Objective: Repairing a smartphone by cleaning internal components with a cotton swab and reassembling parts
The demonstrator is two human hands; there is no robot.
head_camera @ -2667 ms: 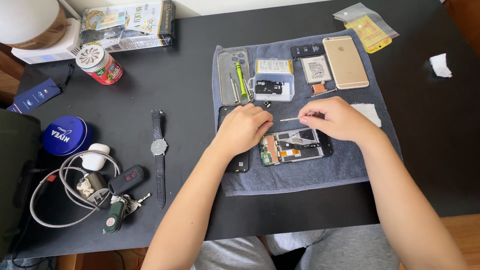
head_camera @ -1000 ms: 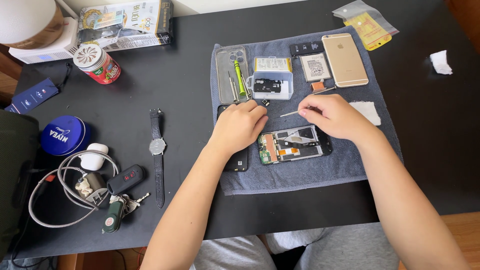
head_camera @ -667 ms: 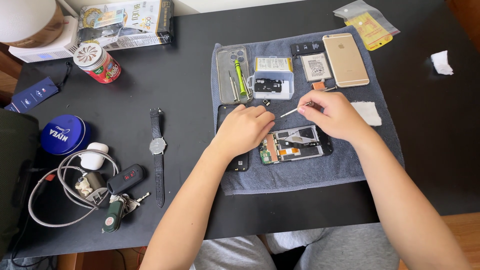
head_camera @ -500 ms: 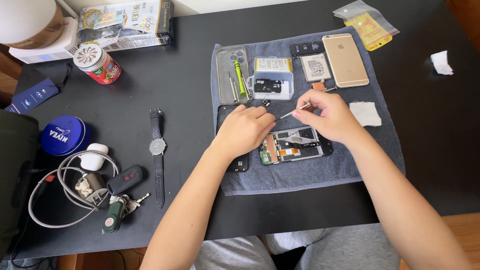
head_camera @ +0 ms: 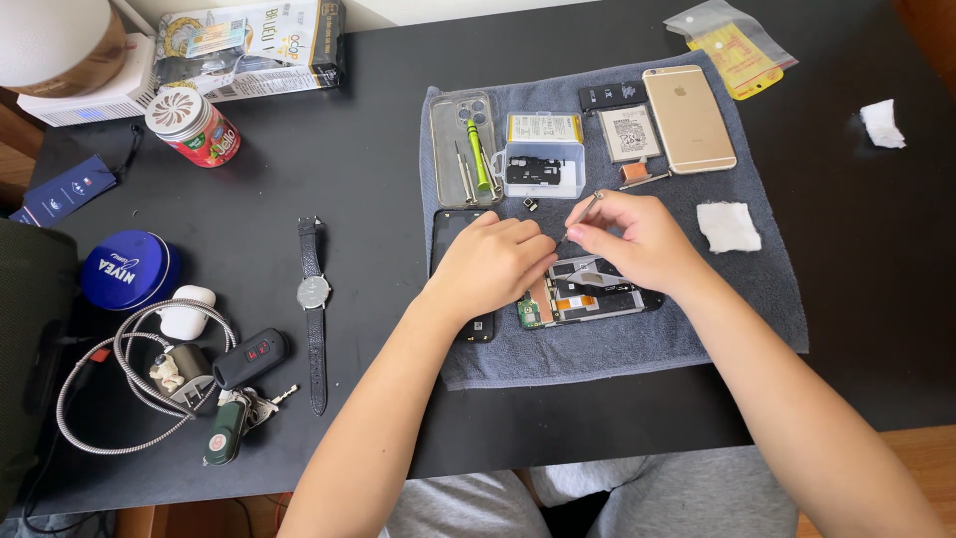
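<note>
Right fingers (head_camera: 583, 227) pinching a thin tool (head_camera: 586, 209), left hand (head_camera: 490, 264) curled, pressing the opened phone (head_camera: 583, 297), grey towel (head_camera: 617, 344) beneath

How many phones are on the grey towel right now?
3. A gold phone lies face down at the towel's top right; a black phone sits under the left hand; the opened phone lies under the right hand. Hands may hide more.

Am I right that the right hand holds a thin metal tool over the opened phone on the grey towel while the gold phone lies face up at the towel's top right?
Not quite: in the head view the gold phone lies face down, its back showing. The right hand does hold the thin tool over the opened phone on the grey towel.
</note>
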